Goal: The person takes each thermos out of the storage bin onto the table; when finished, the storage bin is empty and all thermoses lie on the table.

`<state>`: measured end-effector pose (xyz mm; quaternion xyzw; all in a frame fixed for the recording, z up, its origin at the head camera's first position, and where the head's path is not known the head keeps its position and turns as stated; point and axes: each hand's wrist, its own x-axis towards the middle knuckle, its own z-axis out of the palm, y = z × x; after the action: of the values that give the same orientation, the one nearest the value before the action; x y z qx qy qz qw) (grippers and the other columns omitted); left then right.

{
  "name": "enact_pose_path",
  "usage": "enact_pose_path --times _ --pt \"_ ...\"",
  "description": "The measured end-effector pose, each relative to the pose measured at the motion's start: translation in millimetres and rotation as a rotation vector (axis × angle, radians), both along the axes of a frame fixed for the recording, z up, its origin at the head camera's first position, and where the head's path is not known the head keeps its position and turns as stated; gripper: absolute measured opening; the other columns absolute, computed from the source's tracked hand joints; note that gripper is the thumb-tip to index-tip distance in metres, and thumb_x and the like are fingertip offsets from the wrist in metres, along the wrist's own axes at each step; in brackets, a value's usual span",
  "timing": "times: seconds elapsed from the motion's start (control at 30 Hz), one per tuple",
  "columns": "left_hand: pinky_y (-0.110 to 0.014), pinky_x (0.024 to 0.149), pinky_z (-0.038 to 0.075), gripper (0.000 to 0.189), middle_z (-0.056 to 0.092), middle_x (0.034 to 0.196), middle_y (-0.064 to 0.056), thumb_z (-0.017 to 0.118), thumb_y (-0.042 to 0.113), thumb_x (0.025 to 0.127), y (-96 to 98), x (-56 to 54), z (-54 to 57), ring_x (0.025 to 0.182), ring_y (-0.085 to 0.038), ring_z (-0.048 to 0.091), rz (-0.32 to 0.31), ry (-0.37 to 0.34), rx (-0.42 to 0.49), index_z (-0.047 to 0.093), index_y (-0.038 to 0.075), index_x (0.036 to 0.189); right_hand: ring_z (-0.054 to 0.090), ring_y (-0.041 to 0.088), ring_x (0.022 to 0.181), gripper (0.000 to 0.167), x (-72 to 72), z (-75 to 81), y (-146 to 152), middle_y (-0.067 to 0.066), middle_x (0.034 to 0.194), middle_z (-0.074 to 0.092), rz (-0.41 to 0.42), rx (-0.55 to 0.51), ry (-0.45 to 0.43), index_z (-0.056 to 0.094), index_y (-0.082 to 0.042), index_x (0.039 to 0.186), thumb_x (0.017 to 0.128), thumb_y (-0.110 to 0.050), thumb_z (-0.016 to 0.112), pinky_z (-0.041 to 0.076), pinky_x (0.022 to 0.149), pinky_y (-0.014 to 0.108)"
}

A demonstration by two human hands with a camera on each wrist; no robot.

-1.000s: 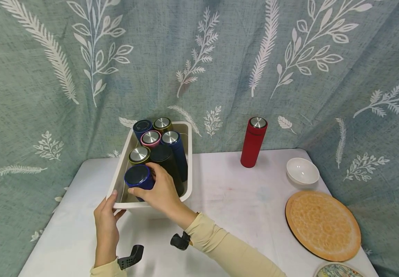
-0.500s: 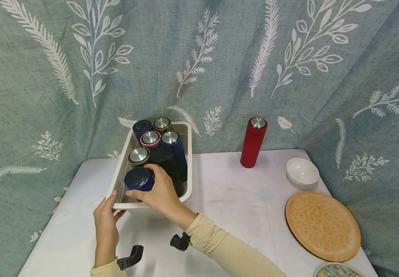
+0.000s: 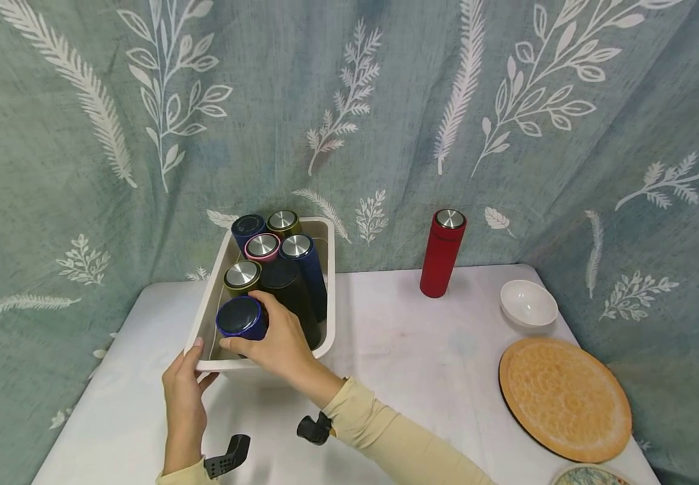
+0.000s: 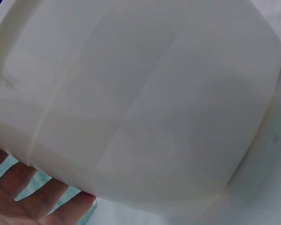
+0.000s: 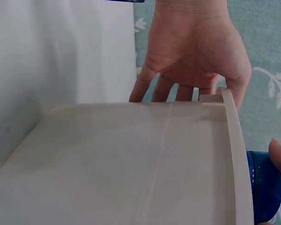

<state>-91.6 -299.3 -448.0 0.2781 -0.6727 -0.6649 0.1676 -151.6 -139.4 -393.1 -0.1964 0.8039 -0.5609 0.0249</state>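
A white plastic bin [image 3: 330, 296] holds several upright vacuum flasks in its interior. At its front left, my right hand [image 3: 285, 347] grips a bright blue flask [image 3: 242, 318] around the upper part, thumb in front and fingers behind; its lower part is hidden by the bin wall. My left hand [image 3: 184, 397] holds the bin's front left corner, thumb on the rim and fingers spread on the outer side, as the right wrist view shows. Close to the gripped flask stand a black flask [image 3: 285, 289] and an olive flask with a silver lid [image 3: 243, 275].
Pink [image 3: 262, 246], navy [image 3: 307, 259] and other flasks fill the bin's back. A red flask [image 3: 442, 256] stands alone on the white table to the right. Further right are a white bowl [image 3: 528, 303], a round tan board [image 3: 564, 397] and a patterned plate [image 3: 588, 475].
The blue flask in my right hand has sunk slightly lower in the bin, toward its front. My left hand keeps its hold on the corner. The head view has tilted a little.
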Motion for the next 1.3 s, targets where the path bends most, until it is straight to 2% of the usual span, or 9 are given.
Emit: enact_pose_path --times 0.2,0.73,1.03,1.2,1.3 --pt "-0.007 0.073 0.05 0.061 0.043 0.151 -0.014 0.045 0.046 0.104 0.2 0.7 -3.2 0.117 -0.009 0.054 -0.007 -0.006 -0.012 0.048 0.004 0.148 0.063 0.013 0.117 0.078 1.3 -2.2 0.6 -0.002 0.133 0.065 0.0 0.009 0.006 0.052 -0.024 0.142 0.074 -0.036 0.09 0.051 0.095 0.027" --pt "-0.006 0.073 0.05 0.06 0.044 0.15 -0.013 0.045 0.045 0.105 1.0 -0.7 -5.3 0.106 0.0 0.054 -0.005 -0.002 -0.012 0.048 0.004 0.148 0.061 0.013 0.122 0.08 1.1 0.2 3.5 -0.003 0.136 0.064 0.019 0.031 0.0 0.053 -0.023 0.143 0.072 -0.03 0.091 0.049 0.099 0.028" --pt "-0.005 0.072 0.049 0.058 0.042 0.155 -0.018 0.044 0.044 0.105 0.3 -1.7 -5.5 0.126 -0.02 0.052 -0.005 0.006 -0.031 0.048 0.006 0.149 0.061 0.013 0.121 0.079 -0.8 0.6 2.2 -0.003 0.134 0.065 0.024 0.034 0.012 0.053 -0.022 0.142 0.073 -0.029 0.091 0.048 0.099 0.028" --pt "-0.006 0.072 0.05 0.058 0.044 0.153 -0.017 0.044 0.044 0.105 0.0 -0.9 -5.0 0.113 -0.007 0.055 0.0 0.005 -0.031 0.048 0.005 0.148 0.061 0.012 0.121 0.079 -0.9 1.3 2.1 -0.003 0.134 0.065 0.03 0.037 0.003 0.053 -0.022 0.142 0.072 -0.029 0.092 0.048 0.099 0.027" --pt "-0.006 0.072 0.05 0.059 0.046 0.148 -0.011 0.045 0.044 0.105 0.0 -0.4 -4.3 0.107 -0.002 0.055 0.011 0.003 -0.026 0.049 0.004 0.147 0.061 0.011 0.12 0.08 -0.7 1.5 1.4 -0.002 0.133 0.066 0.041 0.038 0.007 0.054 -0.022 0.141 0.072 -0.028 0.092 0.048 0.098 0.025"
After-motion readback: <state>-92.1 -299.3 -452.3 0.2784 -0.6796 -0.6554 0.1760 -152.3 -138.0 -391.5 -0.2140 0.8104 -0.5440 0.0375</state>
